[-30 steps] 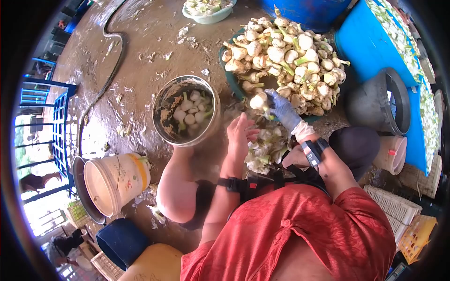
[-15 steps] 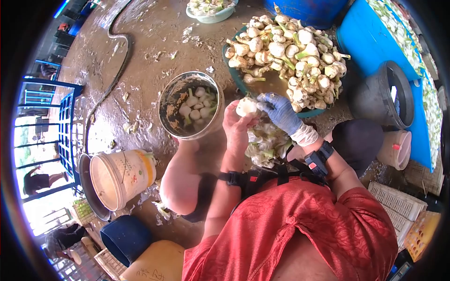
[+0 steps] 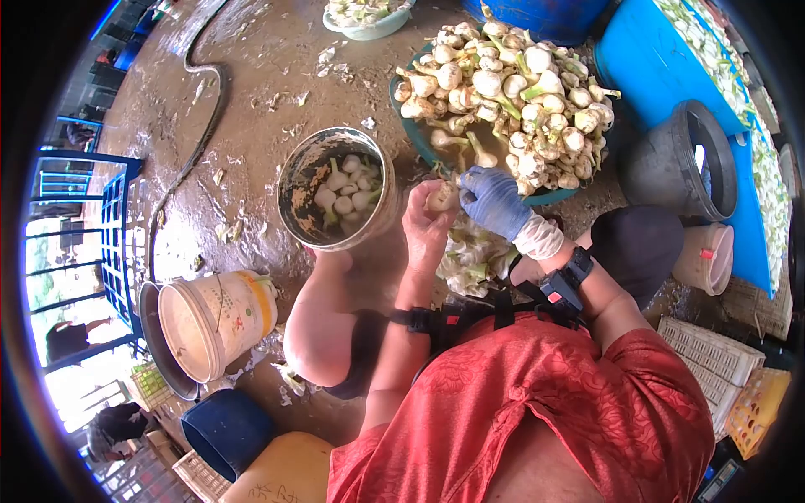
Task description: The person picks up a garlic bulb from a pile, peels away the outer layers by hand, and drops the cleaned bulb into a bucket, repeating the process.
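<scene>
My bare left hand (image 3: 424, 226) is closed around a garlic bulb (image 3: 441, 198), its fingertips and thumb on the bulb's sides. Close against the bulb's right side is my right hand (image 3: 496, 203) in a blue glove, fingers curled; whatever they grip is hidden. Below my hands lies a heap of pale peelings (image 3: 471, 261). Ahead, a green tub (image 3: 411, 126) is piled high with unpeeled garlic bulbs (image 3: 511, 92), some with stems. To the left, a metal-looking bucket (image 3: 290, 203) holds several peeled white bulbs (image 3: 350, 186) in cloudy liquid.
A patterned white bucket (image 3: 239, 317) lies on its side at left, near a hose (image 3: 210, 126) along the wet floor. Dark grey bucket (image 3: 658, 168) and blue trough (image 3: 671, 63) stand at right. A pale green basin (image 3: 369, 32) sits at the top.
The bulb in my left hand has turned, showing a browner side instead of its white one. My gloved fingers have curled in more. The whole view has shifted slightly.
</scene>
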A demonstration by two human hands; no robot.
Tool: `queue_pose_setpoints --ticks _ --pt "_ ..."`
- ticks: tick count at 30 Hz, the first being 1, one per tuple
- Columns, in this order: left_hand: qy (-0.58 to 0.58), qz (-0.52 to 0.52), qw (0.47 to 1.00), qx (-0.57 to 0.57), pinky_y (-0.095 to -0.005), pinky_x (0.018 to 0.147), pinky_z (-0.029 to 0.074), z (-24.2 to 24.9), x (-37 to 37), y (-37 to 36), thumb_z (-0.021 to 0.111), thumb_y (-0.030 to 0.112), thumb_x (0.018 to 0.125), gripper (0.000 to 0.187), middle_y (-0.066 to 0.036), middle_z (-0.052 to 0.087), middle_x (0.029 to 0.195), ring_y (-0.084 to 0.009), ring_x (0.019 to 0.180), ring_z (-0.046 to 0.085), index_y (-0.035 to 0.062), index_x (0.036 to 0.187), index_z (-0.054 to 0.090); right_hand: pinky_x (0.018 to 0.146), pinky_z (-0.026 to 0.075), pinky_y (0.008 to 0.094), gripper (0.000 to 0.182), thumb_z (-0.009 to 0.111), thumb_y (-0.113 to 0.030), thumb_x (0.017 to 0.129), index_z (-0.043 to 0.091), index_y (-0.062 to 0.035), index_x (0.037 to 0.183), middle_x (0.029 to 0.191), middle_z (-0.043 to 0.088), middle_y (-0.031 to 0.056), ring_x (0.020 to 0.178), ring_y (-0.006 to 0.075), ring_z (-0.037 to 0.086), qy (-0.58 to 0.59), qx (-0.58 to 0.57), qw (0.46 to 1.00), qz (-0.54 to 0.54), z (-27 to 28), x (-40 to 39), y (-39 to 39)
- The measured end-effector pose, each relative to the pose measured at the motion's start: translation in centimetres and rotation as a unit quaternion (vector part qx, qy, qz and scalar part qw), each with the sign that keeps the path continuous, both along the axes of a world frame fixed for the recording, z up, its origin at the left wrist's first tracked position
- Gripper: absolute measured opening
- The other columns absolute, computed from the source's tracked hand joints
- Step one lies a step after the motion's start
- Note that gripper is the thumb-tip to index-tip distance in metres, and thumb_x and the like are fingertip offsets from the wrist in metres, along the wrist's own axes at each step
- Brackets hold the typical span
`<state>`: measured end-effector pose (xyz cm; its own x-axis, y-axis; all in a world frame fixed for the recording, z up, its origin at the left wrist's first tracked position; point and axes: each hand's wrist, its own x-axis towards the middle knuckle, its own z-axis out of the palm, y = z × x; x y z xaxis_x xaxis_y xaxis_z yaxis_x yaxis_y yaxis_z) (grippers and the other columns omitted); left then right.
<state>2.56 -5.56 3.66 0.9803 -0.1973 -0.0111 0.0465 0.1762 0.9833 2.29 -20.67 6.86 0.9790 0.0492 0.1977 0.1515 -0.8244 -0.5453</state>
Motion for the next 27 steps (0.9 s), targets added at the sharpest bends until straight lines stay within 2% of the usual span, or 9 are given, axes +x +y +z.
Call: queue_pose_setpoints --ticks 11,14,15,17,19,21,22,25,27 --pt "0.143 -0.057 0.978 -0.141 -0.0245 0.062 0.049 1.3 0.3 1.1 0.060 0.005 0.073 0.035 -0.008 0.063 0.097 -0.0153 0.076 0.061 0.0045 0.108 0.054 0.062 0.049 0.0392 0.010 0.057 -0.011 0.075 0.063 -0.0020 0.074 0.070 0.062 0.0162 0.063 0.0296 0.062 0.103 0.253 0.962 -0.018 -6.2 1.5 -2.8" --pt "0.197 -0.045 0.923 -0.326 -0.0271 0.056 0.049 3.5 0.6 1.2 0.062 0.007 0.072 0.035 -0.011 0.062 0.092 -0.0206 0.070 0.061 0.0025 0.105 0.051 0.064 0.050 0.0369 0.017 0.055 -0.014 0.076 0.067 -0.0025 0.073 0.064 0.062 0.0151 0.067 0.0314 0.064 0.096 -0.310 0.930 0.174 -9.7 1.1 -3.7" --pt "0.198 -0.068 0.917 -0.338 -0.0292 0.056 0.048 2.2 1.1 2.0 0.065 0.013 0.074 0.038 -0.013 0.061 0.096 -0.0238 0.073 0.060 0.0029 0.107 0.050 0.064 0.050 0.0369 0.017 0.055 -0.014 0.076 0.067 -0.0025 0.073 0.064 0.062 0.0151 0.067 0.0314 0.064 0.096 -0.310 0.930 0.173 -11.1 -0.1 -3.7" --pt "0.237 -0.002 0.889 -0.392 -0.0302 0.056 0.046 2.1 1.2 2.3 0.065 0.020 0.079 0.037 -0.011 0.060 0.100 -0.0224 0.079 0.059 0.0033 0.109 0.050 0.065 0.050 0.0376 0.018 0.056 -0.015 0.076 0.068 -0.0022 0.072 0.069 0.065 0.0152 0.071 0.0329 0.064 0.206 -0.116 0.971 0.021 -11.9 -2.0 -3.3" --pt "0.242 0.002 0.889 -0.389 -0.0307 0.057 0.046 1.5 1.5 2.7 0.063 0.022 0.081 0.038 -0.010 0.060 0.101 -0.0217 0.080 0.058 0.0034 0.111 0.049 0.069 0.051 0.0329 0.016 0.059 -0.016 0.082 0.068 -0.0022 0.083 0.083 0.069 0.0112 0.078 0.0234 0.065 0.267 -0.184 0.942 0.088 -11.2 -1.9 -3.3" --pt "0.252 0.005 0.888 -0.386 -0.0311 0.057 0.045 0.5 1.4 2.8 0.062 0.024 0.083 0.038 -0.010 0.059 0.103 -0.0210 0.082 0.058 0.0034 0.112 0.049 0.068 0.049 0.0309 0.012 0.063 -0.016 0.084 0.066 -0.0048 0.086 0.081 0.065 0.0018 0.078 0.0132 0.062 0.170 0.406 0.898 -0.010 -9.0 -2.3 -2.6" --pt "0.250 0.001 0.895 -0.369 -0.0301 0.057 0.045 0.1 1.4 2.7 0.059 0.023 0.084 0.037 -0.010 0.059 0.103 -0.0202 0.081 0.057 0.0031 0.114 0.048 0.075 0.048 0.0261 0.022 0.066 -0.016 0.085 0.064 -0.0032 0.103 0.093 0.066 0.0021 0.089 0.0077 0.058 0.173 0.478 0.861 -0.020 -7.5 -1.7 -2.3" --pt "0.241 -0.007 0.899 -0.365 -0.0259 0.056 0.045 0.3 1.3 2.1 0.058 0.011 0.084 0.028 -0.007 0.061 0.099 -0.0160 0.078 0.058 0.0007 0.110 0.056 0.076 0.047 0.0241 0.028 0.064 -0.019 0.087 0.063 -0.0018 0.110 0.095 0.067 0.0045 0.089 0.0086 0.059 0.120 0.443 0.884 0.087 -3.0 0.0 -2.3" --pt "0.027 0.028 0.999 -0.004 -0.0225 0.056 0.046 0.5 1.4 1.9 0.061 0.000 0.079 0.022 -0.005 0.063 0.093 -0.0117 0.075 0.059 -0.0010 0.100 0.063 0.078 0.048 0.0241 0.024 0.064 -0.014 0.087 0.063 0.0031 0.103 0.090 0.068 0.0095 0.082 0.0110 0.060 0.113 0.350 0.925 0.096 -1.8 0.5 -2.3"
